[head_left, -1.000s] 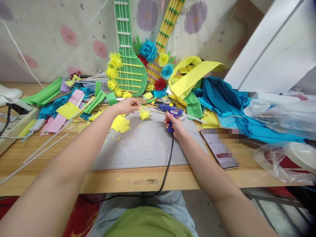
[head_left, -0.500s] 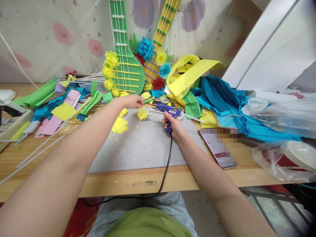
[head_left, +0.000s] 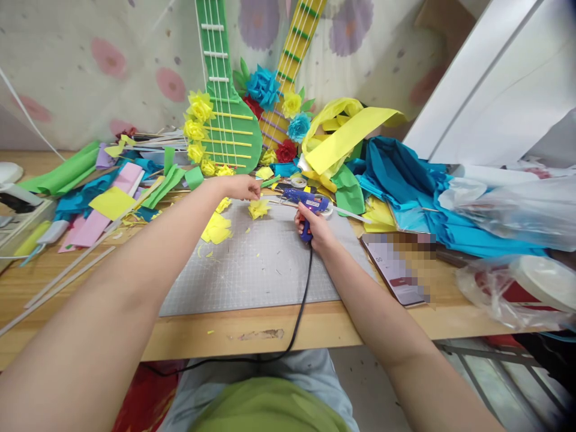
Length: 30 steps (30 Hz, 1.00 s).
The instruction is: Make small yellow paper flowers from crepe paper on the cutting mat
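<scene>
My right hand (head_left: 314, 227) is wrapped round the handle of a blue hot glue gun (head_left: 315, 203), its nozzle pointing left and a white glue stick out of the back. My left hand (head_left: 245, 187) is closed in a pinch to the left of the nozzle; whatever the fingertips hold is too small to make out. Just below that hand, a yellow paper flower (head_left: 259, 209) lies on the grey cutting mat (head_left: 252, 270). Yellow paper petals (head_left: 216, 229) lie further left on the mat. Behind my left hand stands a green paper guitar (head_left: 234, 132) trimmed with yellow flowers.
A yellow guitar (head_left: 288, 66) with paper flowers leans on the wall. Blue crepe paper (head_left: 400, 174) and yellow strips (head_left: 355, 138) are heaped at right, above a phone (head_left: 391, 270). White sticks (head_left: 67, 282) lie at left. The glue gun's black cord (head_left: 302, 300) crosses the table edge.
The view has shifted very slightly. Both hands and the glue gun keep nearly the same places over the mat.
</scene>
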Tool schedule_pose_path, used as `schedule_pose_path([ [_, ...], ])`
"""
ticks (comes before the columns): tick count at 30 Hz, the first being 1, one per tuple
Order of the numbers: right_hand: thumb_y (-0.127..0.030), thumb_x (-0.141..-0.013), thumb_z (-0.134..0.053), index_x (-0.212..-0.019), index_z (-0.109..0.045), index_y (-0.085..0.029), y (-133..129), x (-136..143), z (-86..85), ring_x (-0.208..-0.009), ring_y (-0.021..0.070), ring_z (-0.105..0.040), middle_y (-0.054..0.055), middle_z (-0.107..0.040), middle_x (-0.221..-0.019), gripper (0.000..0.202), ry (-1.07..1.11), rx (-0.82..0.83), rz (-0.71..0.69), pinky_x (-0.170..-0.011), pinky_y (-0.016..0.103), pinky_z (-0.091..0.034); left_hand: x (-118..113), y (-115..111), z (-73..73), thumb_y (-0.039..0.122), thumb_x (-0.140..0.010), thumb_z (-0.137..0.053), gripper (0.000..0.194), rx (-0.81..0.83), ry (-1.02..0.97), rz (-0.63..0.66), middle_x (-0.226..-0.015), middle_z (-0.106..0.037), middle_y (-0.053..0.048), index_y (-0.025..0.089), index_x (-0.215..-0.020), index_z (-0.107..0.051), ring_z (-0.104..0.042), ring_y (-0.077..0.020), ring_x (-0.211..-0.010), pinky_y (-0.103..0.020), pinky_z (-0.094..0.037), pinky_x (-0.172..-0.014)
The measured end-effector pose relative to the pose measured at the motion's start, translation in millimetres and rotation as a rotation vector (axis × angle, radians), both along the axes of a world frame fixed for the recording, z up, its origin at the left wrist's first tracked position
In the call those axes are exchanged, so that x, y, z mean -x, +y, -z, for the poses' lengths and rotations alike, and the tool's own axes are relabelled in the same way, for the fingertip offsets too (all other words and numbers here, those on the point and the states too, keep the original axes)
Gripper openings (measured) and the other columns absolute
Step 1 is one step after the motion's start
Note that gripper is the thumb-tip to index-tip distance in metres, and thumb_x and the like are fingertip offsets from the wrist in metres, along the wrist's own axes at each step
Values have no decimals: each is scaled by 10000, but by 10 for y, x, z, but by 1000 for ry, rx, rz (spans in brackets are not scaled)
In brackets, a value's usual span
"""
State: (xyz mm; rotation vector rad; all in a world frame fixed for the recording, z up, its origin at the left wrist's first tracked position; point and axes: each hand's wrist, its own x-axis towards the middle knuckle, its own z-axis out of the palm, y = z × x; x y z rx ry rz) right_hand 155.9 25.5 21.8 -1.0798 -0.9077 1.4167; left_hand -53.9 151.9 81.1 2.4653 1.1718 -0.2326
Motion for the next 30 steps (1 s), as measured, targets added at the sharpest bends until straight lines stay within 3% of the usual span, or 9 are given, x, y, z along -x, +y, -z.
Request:
schedule_pose_path([
  [11,-502,-608,-671,-549,-498,-175,-10,-2,-7,-374,41,-380,-38,-490,-486,375,1,-20,-1,-347,185,-310,-17,-12,-54,408,-692,-483,376,66,48,20,-804,-634,-28,184,-960,-620,-534,-126,-661,-228,-367,-620],
  [16,-503,-602,-676,-545,-498,-173,-16,2,-16,-374,40,-378,-37,-490,-486,379,10,-21,1,-346,185,-308,-23,5,-32,399,-696,-486,347,-12,71,40,-904,-636,-29,189,-935,-623,-545,-137,-768,-219,-371,-654],
  [26,-530,-596,-666,-547,-483,-178,-17,5,-21,-372,37,-380,-40,-501,-490,399,-25,-18,3,-347,187,-312,-32,-130,-84,405,-719,-487,376,-112,16,-23,-968,-617,-37,193,-1013,-589,-542,-159,-831,-245,-369,-709],
  [30,-526,-602,-662,-546,-484,-180,-16,2,-23,-370,39,-383,-38,-505,-491,393,-22,-21,-5,-343,191,-309,-4,-162,-28,428,-680,-535,467,-79,-96,-31,-988,-608,-54,178,-1074,-549,-543,-162,-834,-245,-373,-711],
])
